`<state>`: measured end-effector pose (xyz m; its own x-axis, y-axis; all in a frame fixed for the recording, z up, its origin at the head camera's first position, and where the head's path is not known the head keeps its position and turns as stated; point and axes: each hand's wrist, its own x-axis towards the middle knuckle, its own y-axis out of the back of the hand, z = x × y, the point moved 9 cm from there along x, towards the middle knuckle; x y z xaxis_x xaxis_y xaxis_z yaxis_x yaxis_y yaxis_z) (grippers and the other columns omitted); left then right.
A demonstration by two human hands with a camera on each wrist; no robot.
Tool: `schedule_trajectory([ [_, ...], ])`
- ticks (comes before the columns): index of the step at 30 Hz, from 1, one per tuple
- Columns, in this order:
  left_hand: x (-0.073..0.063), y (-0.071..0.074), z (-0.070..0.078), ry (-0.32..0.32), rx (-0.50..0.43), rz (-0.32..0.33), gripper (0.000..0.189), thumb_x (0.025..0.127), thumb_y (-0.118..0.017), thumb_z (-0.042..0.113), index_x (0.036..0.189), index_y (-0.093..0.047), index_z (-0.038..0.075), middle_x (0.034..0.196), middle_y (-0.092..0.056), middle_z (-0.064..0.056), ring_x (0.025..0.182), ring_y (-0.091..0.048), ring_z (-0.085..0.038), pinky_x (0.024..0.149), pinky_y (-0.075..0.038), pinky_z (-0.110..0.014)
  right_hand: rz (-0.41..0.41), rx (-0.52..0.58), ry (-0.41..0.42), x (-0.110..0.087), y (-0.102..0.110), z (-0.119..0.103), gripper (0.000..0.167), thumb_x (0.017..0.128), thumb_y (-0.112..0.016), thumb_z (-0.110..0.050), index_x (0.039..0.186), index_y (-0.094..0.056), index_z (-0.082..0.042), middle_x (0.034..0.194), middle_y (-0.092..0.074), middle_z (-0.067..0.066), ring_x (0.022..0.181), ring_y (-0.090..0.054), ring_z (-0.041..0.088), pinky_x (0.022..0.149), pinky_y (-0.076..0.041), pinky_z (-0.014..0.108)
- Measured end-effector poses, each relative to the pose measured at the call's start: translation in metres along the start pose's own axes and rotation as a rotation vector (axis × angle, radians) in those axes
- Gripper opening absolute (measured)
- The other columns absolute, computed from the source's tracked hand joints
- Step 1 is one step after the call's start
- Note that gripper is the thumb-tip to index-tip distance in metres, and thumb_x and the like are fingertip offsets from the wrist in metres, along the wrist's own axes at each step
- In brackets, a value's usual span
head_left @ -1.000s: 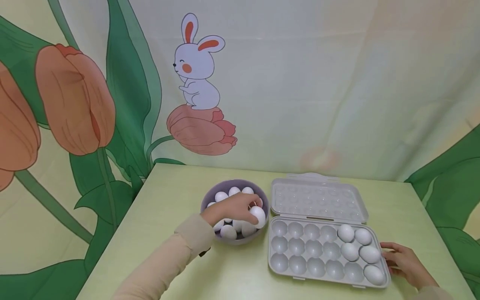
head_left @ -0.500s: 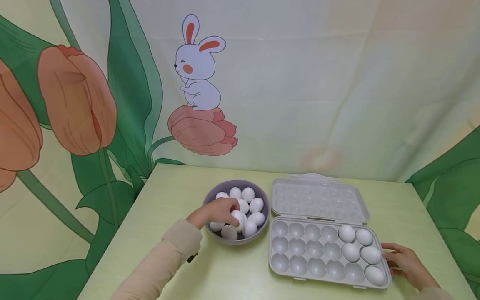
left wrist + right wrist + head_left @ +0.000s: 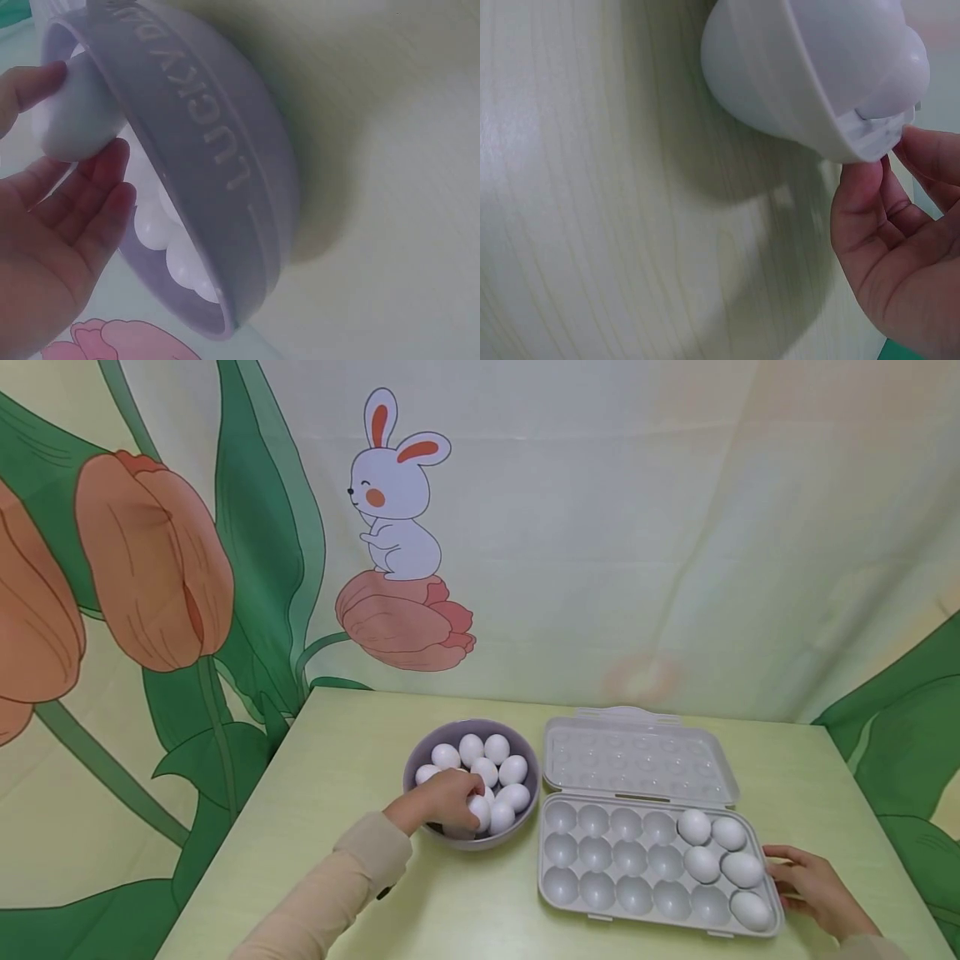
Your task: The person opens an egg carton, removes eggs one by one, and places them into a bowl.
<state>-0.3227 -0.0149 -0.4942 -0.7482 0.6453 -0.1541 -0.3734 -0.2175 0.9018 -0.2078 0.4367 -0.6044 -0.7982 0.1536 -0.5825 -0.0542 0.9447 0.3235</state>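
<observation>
My left hand (image 3: 450,799) reaches into a purple-grey bowl (image 3: 532,797) of white eggs. In the left wrist view its thumb and fingertips pinch one egg (image 3: 79,112) close to the bowl's rim. On the right lies a grey egg box (image 3: 617,875) with rows of round hollows and its clear lid (image 3: 637,762) folded back. Several white eggs (image 3: 701,864) sit in the hollows at its right end. My right hand (image 3: 813,889) holds the box's right edge, with thumb and fingers at the rim (image 3: 821,97) in the right wrist view.
More loose eggs (image 3: 513,769) lie heaped in the bowl, left of the egg box. Both stand on a pale yellow-green table (image 3: 480,910). A printed cloth (image 3: 570,543) with a rabbit and tulips hangs behind the table's far edge.
My left hand has drawn back from the bowl's right side toward its front left, then lowered slightly, with an egg in its fingers throughout. The right hand and the box stay put.
</observation>
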Motion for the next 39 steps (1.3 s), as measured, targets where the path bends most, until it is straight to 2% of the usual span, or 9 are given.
schedule_trajectory([
  [11, 0.001, -0.001, 0.004, -0.008, 0.065, 0.003, 0.029, 0.061, -0.069, 0.02, 0.088, -0.06, 0.011, 0.083, -0.06, 0.003, 0.073, -0.051, -0.011, 0.067, -0.041, -0.023, 0.006, -0.004, 0.0, 0.001, 0.002, 0.0, 0.059, 0.087, -0.053, -0.022, 0.131, -0.027, 0.007, 0.082, -0.058, -0.004, 0.073, -0.054, 0.014, 0.064, -0.046, 0.031],
  [22, 0.0, -0.002, 0.01, -0.046, 0.106, -0.015, 0.028, 0.064, -0.07, 0.02, 0.09, -0.062, 0.013, 0.084, -0.062, 0.003, 0.073, -0.052, -0.011, 0.067, -0.041, -0.024, -0.004, 0.004, 0.011, 0.001, 0.0, 0.0, 0.061, 0.086, -0.054, -0.023, 0.131, -0.027, 0.008, 0.082, -0.057, -0.005, 0.073, -0.055, 0.014, 0.064, -0.047, 0.031],
  [28, -0.002, -0.004, 0.016, -0.086, 0.112, -0.044, 0.026, 0.064, -0.072, 0.019, 0.088, -0.063, 0.013, 0.076, -0.059, 0.006, 0.067, -0.045, -0.009, 0.062, -0.037, -0.022, -0.002, 0.009, 0.006, 0.001, 0.0, 0.001, 0.062, 0.086, -0.055, -0.024, 0.13, -0.027, 0.008, 0.082, -0.058, -0.004, 0.073, -0.055, 0.014, 0.064, -0.046, 0.031],
  [34, -0.003, -0.006, 0.02, -0.115, 0.119, -0.067, 0.022, 0.064, -0.073, 0.018, 0.083, -0.062, 0.012, 0.063, -0.046, 0.008, 0.062, -0.037, -0.009, 0.058, -0.031, -0.022, 0.002, 0.003, 0.006, 0.001, 0.0, 0.0, 0.06, 0.086, -0.054, -0.022, 0.13, -0.027, 0.008, 0.081, -0.057, -0.004, 0.073, -0.055, 0.014, 0.064, -0.046, 0.031],
  [37, -0.003, -0.008, 0.017, -0.103, 0.118, -0.069, 0.024, 0.065, -0.073, 0.019, 0.086, -0.062, 0.012, 0.067, -0.051, 0.008, 0.064, -0.041, -0.009, 0.06, -0.034, -0.022, 0.006, 0.004, 0.001, 0.0, 0.0, 0.0, 0.059, 0.086, -0.054, -0.022, 0.13, -0.028, 0.007, 0.081, -0.057, -0.004, 0.072, -0.055, 0.014, 0.064, -0.046, 0.031],
  [39, -0.003, -0.009, 0.013, -0.076, 0.115, -0.077, 0.03, 0.066, -0.073, 0.022, 0.093, -0.063, 0.012, 0.078, -0.059, 0.006, 0.071, -0.047, -0.01, 0.065, -0.038, -0.023, 0.008, 0.007, -0.001, 0.0, 0.0, 0.001, 0.059, 0.085, -0.054, -0.022, 0.13, -0.028, 0.007, 0.08, -0.057, -0.004, 0.072, -0.055, 0.014, 0.063, -0.046, 0.031],
])
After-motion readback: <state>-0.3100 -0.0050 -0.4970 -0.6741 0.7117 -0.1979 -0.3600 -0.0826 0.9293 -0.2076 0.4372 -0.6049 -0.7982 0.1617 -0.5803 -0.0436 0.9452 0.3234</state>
